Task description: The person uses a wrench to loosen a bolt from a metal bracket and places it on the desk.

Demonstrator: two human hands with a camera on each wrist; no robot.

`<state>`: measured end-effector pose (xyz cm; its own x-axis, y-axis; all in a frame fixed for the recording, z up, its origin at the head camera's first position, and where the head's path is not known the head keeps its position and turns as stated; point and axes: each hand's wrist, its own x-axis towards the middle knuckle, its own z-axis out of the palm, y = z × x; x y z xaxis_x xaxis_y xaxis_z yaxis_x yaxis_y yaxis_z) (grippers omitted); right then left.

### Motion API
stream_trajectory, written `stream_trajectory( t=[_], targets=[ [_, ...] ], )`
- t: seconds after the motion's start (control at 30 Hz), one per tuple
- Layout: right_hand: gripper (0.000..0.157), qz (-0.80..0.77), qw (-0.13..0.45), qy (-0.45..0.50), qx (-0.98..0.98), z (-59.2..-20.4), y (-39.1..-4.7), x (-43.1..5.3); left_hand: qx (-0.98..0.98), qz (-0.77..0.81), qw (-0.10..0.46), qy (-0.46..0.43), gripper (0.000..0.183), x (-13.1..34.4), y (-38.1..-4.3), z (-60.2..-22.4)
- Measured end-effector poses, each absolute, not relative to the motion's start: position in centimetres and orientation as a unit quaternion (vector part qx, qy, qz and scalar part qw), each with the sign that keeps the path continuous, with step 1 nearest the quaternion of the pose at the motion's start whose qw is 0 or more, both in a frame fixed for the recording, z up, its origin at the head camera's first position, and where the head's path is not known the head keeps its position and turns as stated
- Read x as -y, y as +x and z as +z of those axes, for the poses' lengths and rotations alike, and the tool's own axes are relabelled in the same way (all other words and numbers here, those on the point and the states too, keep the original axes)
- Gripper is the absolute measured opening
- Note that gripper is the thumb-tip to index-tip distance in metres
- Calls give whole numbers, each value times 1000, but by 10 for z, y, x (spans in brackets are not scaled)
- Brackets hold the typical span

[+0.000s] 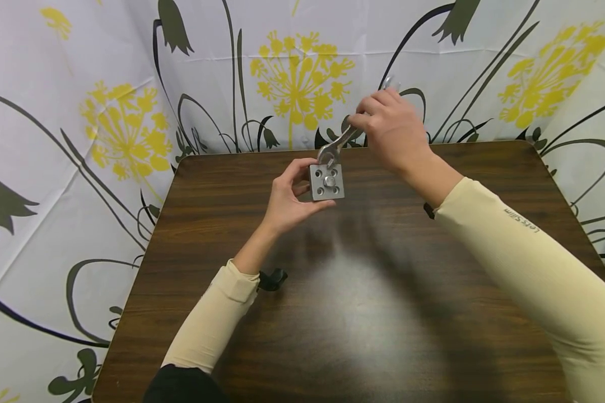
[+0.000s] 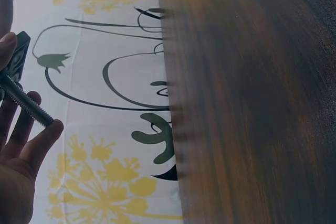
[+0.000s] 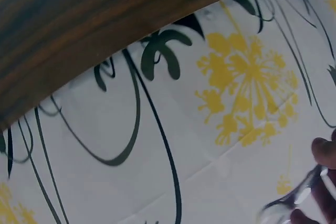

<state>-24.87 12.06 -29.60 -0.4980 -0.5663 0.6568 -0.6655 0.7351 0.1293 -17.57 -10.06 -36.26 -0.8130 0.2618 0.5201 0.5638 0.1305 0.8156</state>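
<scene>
My left hand (image 1: pixel 288 196) grips a small square metal plate (image 1: pixel 314 193) by its edges, with holes near its corners. A bolt (image 1: pixel 330 181) sits in the plate's middle, its head facing up in the head view. In the left wrist view the bolt's threaded shank (image 2: pixel 29 102) sticks out of the plate, and a fingertip is at its end. My right hand (image 1: pixel 390 129) holds a shiny wrench (image 1: pixel 344 136) by its handle. The wrench's head overlaps the plate's top edge, just above the bolt head; whether they touch I cannot tell. The wrench's other end (image 3: pixel 283 205) shows in the right wrist view.
Both hands are above a dark wood-grain table (image 1: pixel 206 212), near its far edge. A white curtain (image 1: pixel 206 78) with yellow and grey flowers hangs behind the table and along its sides. A black strap (image 1: pixel 272 280) shows at the left wrist.
</scene>
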Motion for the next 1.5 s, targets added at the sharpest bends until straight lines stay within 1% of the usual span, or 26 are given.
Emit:
stream_trajectory(
  t=[0.07, 0.23, 0.43, 0.53, 0.63, 0.73, 0.8, 0.87, 0.93, 1.1, 1.3, 1.5],
  targets=[
    [28, 110, 313, 308, 892, -297, -243, -125, 739, -599, 128, -279, 71, 100, -176, -363],
    [22, 200, 180, 196, 943, -308, -220, -131, 736, -605, 128, -275, 72, 100, -177, -363],
    [23, 330, 60, 155, 929, -326, -191, -128, 735, -610, 127, -269, 72, 100, -178, -362],
    [25, 420, -7, 152, 895, -334, -177, -121, 735, -610, 129, -267, 71, 100, -178, -362],
    [29, 545, -92, 122, 824, -340, -162, -111, 735, -608, 135, -268, 69, 101, -179, -363],
    [33, 665, -170, 61, 725, -344, -144, -98, 732, -609, 137, -271, 67, 101, -180, -364],
    [35, 722, -205, 21, 660, -346, -133, -87, 729, -613, 135, -271, 66, 101, -180, -365],
    [36, 762, -226, -10, 607, -348, -123, -76, 727, -616, 135, -271, 66, 101, -181, -366],
    [34, 791, -234, -35, 564, -350, -115, -66, 724, -621, 135, -268, 68, 101, -181, -367],
    [34, 846, -230, -66, 476, -357, -104, -47, 714, -632, 143, -266, 71, 98, -183, -371],
    [40, 887, -228, -78, 394, -362, -98, -34, 699, -649, 149, -260, 71, 96, -184, -374],
    [36, 915, -215, -93, 329, -361, -95, -24, 696, -656, 150, -250, 70, 93, -183, -374]
  ],
)
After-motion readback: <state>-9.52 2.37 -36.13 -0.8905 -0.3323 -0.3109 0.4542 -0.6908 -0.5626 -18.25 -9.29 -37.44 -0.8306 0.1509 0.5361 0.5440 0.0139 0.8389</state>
